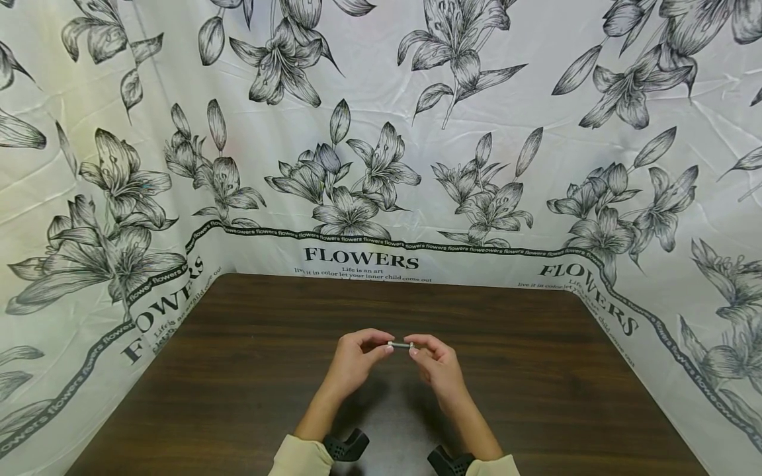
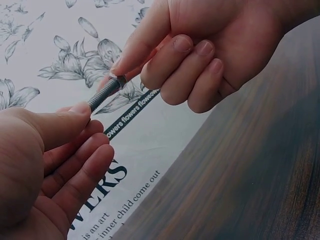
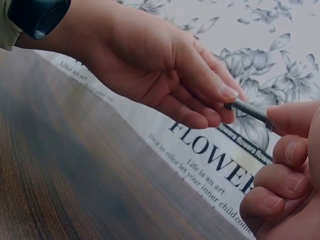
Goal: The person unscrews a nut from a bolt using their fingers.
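The left hand (image 1: 351,360) has a narrow grip, pinching one end of a grey threaded bolt (image 2: 103,95) with thumb and finger. The right hand (image 1: 440,370) pinches the opposite end just as narrowly, at a wider part that may be head or nut. The bolt spans the gap between them, above the dark wooden surface (image 1: 399,301).

A curtained-off workspace: printed cloth (image 1: 375,86) (lettered "FLOWERS") lines three sides of a table (image 1: 512,357)
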`<state>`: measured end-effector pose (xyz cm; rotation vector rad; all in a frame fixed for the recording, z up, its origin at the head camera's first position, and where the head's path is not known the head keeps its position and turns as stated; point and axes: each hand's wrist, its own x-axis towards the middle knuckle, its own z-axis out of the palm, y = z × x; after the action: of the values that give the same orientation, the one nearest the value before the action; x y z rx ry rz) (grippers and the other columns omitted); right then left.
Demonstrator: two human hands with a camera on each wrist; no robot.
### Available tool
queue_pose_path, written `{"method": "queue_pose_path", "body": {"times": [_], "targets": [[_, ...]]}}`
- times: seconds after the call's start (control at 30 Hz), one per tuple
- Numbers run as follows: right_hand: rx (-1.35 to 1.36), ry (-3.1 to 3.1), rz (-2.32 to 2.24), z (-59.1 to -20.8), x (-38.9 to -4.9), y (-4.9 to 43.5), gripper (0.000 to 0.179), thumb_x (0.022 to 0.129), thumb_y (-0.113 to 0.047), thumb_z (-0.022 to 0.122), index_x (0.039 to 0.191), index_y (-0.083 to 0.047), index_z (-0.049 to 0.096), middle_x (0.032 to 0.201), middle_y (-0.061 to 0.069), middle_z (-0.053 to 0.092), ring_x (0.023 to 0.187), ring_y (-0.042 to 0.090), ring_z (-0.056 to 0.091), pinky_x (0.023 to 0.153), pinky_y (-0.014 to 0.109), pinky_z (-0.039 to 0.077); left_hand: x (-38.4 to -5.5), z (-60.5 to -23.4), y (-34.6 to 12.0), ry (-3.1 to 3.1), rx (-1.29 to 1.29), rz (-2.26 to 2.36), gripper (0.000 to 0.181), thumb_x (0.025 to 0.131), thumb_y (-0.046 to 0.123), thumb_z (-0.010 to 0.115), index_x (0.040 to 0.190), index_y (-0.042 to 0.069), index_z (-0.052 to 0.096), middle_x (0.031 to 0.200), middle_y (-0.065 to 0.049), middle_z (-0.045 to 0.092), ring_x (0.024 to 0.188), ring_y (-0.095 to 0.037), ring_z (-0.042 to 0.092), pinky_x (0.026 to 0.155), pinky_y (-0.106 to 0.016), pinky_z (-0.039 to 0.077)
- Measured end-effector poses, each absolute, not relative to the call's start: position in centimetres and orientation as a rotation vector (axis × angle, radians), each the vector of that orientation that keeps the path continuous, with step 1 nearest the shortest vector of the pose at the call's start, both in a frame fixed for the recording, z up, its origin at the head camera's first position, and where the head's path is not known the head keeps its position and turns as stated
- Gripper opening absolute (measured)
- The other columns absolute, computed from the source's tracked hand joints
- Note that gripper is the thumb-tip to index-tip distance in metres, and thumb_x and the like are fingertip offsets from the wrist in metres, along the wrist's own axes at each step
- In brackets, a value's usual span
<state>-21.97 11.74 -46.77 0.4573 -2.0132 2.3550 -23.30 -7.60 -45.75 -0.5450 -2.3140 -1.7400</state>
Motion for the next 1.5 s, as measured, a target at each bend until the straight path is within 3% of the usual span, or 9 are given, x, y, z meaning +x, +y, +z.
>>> {"method": "queue_pose_path", "body": {"times": [0.43, 0.67, 0.87, 1.1, 1.3, 1.5], "targets": [[0.502, -2.011, 2.284, -46.8, -21.9, 11.9, 0.020, 0.091, -0.001, 0.065, 0.109, 0.009, 0.064, 0.056, -0.002, 0.038, 0.044, 0.007, 0.031, 0.042, 0.021, 0.025, -23.4, -45.9, -7.6, -2.282, -0.557, -1.777, 0.014, 0.084, 0.009, 0.076, 0.098, 0.012, 0.075, 0.089, 0.001, 0.071, 0.076, -0.014, 0.067, 0.070, -0.029, 0.056], [0.507, -1.990, 2.277, -46.7, -22.0, 11.9, 0.023, 0.090, -0.002, 0.066, 0.110, 0.010, 0.063, 0.056, -0.003, 0.038, 0.044, 0.007, 0.031, 0.042, 0.021, 0.024, -23.3, -45.8, -7.6, -2.253, -0.565, -1.802, 0.013, 0.084, 0.009, 0.076, 0.098, 0.009, 0.075, 0.089, -0.003, 0.071, 0.075, -0.015, 0.067, 0.069, -0.028, 0.056], [0.505, -1.981, 2.272, -46.7, -22.0, 11.9, 0.026, 0.096, -0.009, 0.061, 0.114, 0.009, 0.061, 0.056, -0.005, 0.036, 0.044, 0.006, 0.029, 0.042, 0.021, 0.023, -23.2, -45.5, -7.4, -2.268, -0.558, -1.795, 0.014, 0.084, 0.010, 0.076, 0.097, 0.010, 0.075, 0.089, -0.001, 0.071, 0.076, -0.014, 0.067, 0.070, -0.028, 0.055], [0.454, -2.076, 2.139, -46.8, -22.0, 11.8, 0.027, 0.103, -0.014, 0.049, 0.103, 0.007, 0.066, 0.053, -0.002, 0.038, 0.045, 0.006, 0.035, 0.044, 0.020, 0.028, -23.0, -45.2, -7.3, -2.268, -0.572, -1.821, 0.016, 0.085, 0.011, 0.076, 0.099, 0.006, 0.074, 0.090, -0.002, 0.071, 0.076, -0.015, 0.067, 0.070, -0.028, 0.055], [0.429, -2.118, 2.129, -45.2, -21.2, 11.7, 0.022, 0.100, -0.005, 0.052, 0.090, 0.009, 0.066, 0.052, -0.004, 0.039, 0.045, 0.004, 0.035, 0.045, 0.019, 0.029, -23.0, -45.2, -7.2, -2.237, -0.582, -1.861, 0.015, 0.084, 0.008, 0.076, 0.099, 0.005, 0.074, 0.089, -0.004, 0.071, 0.076, -0.015, 0.068, 0.070, -0.029, 0.056], [0.455, -2.106, 2.154, -44.0, -20.6, 11.7, 0.018, 0.098, -0.003, 0.055, 0.091, 0.012, 0.062, 0.055, -0.005, 0.040, 0.047, 0.003, 0.035, 0.043, 0.020, 0.029, -23.1, -45.2, -7.3, -2.227, -0.575, -1.875, 0.014, 0.085, 0.007, 0.075, 0.098, 0.007, 0.074, 0.090, -0.005, 0.072, 0.077, -0.016, 0.068, 0.071, -0.029, 0.056]]}}
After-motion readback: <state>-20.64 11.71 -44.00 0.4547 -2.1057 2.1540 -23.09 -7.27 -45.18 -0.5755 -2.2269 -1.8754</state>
